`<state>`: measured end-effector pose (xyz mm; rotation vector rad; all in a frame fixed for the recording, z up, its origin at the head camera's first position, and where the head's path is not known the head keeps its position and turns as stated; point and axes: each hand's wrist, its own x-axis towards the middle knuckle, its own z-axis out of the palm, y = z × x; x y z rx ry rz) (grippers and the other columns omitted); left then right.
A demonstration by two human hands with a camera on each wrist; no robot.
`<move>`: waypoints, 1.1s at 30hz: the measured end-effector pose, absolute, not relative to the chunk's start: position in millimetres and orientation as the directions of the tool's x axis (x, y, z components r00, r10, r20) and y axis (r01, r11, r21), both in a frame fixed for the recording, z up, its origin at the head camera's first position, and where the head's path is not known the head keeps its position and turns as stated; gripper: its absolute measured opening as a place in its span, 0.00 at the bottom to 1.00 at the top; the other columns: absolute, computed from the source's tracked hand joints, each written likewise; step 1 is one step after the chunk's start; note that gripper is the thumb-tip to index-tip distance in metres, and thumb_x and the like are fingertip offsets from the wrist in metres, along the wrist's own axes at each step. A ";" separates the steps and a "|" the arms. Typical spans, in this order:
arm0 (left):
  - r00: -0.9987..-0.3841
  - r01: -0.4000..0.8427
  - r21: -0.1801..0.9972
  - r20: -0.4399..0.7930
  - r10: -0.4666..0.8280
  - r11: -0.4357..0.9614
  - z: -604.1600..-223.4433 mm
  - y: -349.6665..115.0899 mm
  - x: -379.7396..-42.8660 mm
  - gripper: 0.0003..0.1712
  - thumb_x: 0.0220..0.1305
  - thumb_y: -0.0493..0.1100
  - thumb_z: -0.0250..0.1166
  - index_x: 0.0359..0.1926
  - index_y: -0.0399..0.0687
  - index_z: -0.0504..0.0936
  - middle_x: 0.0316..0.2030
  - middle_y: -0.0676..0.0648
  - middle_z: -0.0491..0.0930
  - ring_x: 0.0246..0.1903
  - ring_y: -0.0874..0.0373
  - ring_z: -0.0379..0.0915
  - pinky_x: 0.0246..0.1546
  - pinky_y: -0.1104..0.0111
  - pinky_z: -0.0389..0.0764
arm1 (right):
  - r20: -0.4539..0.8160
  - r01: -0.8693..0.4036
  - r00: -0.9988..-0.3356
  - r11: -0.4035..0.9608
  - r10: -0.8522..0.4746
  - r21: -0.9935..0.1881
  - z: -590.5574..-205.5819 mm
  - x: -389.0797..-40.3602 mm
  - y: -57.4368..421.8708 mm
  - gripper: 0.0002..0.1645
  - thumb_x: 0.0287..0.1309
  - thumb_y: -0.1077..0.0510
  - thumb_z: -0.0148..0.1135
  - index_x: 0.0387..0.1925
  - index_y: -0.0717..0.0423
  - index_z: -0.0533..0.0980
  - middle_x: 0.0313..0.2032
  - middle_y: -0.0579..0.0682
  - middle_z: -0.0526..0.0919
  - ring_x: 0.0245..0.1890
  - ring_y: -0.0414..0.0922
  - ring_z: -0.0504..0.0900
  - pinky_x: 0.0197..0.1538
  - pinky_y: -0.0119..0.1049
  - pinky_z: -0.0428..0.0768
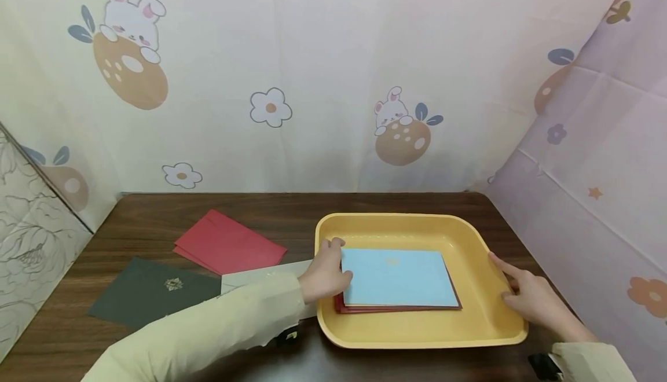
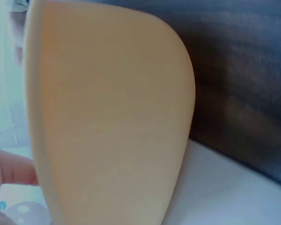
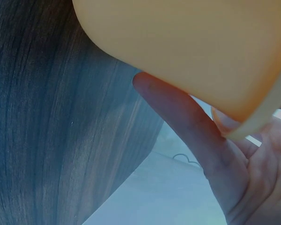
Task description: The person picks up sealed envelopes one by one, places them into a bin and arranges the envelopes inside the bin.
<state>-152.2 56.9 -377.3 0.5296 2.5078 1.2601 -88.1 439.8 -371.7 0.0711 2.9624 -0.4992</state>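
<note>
A yellow plastic tray (image 1: 482, 301) stands on the table in the head view. Inside it, a light blue envelope (image 1: 401, 281) with a small gold emblem lies flat on top of several dark red ones. My left hand (image 1: 325, 275) reaches over the tray's left rim, its thumb and fingers spread apart at the left end of the stack. In the left wrist view the tray's outer wall (image 2: 112, 112) hides most of that hand. With my right hand (image 1: 534, 295) I grip the tray's right side; the right wrist view shows a finger (image 3: 178, 108) along the outer wall.
Left of the tray lie two overlapping red envelopes (image 1: 226, 243), a dark green envelope (image 1: 140, 298) with a gold emblem, and a pale envelope (image 1: 250, 278) partly under my left sleeve. Behind the dark wooden table (image 1: 292, 208) hangs a printed cloth (image 1: 323, 150), with another at the right.
</note>
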 end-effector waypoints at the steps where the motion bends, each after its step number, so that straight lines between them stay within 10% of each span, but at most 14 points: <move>1: -0.899 0.180 0.834 -0.076 0.432 0.521 -378.0 55.8 -151.8 0.30 0.59 0.33 0.60 0.60 0.27 0.61 0.45 0.35 0.65 0.29 0.56 0.68 0.34 0.64 0.76 | -0.140 0.066 -0.990 0.945 0.022 -0.321 -372.0 -88.1 440.1 0.46 0.47 0.66 0.55 0.71 0.63 0.54 0.15 0.47 0.71 0.11 0.38 0.59 0.19 0.31 0.64; 14: -0.986 0.117 0.944 0.074 0.147 0.308 -393.7 21.0 -143.1 0.11 0.61 0.33 0.55 0.45 0.38 0.74 0.43 0.40 0.70 0.25 0.59 0.67 0.24 0.71 0.72 | -0.138 0.065 -0.990 0.949 0.023 -0.308 -373.2 -89.3 442.1 0.46 0.47 0.66 0.55 0.71 0.63 0.54 0.14 0.46 0.67 0.12 0.37 0.58 0.19 0.31 0.64; 33: -0.998 -0.015 0.806 -0.052 0.045 0.592 -424.6 -43.8 -136.0 0.32 0.44 0.40 0.74 0.50 0.34 0.71 0.48 0.36 0.66 0.39 0.49 0.66 0.37 0.62 0.70 | -0.121 0.057 -0.992 0.950 0.020 -0.308 -373.1 -88.3 440.7 0.46 0.47 0.66 0.55 0.70 0.63 0.55 0.13 0.45 0.65 0.12 0.37 0.58 0.18 0.31 0.64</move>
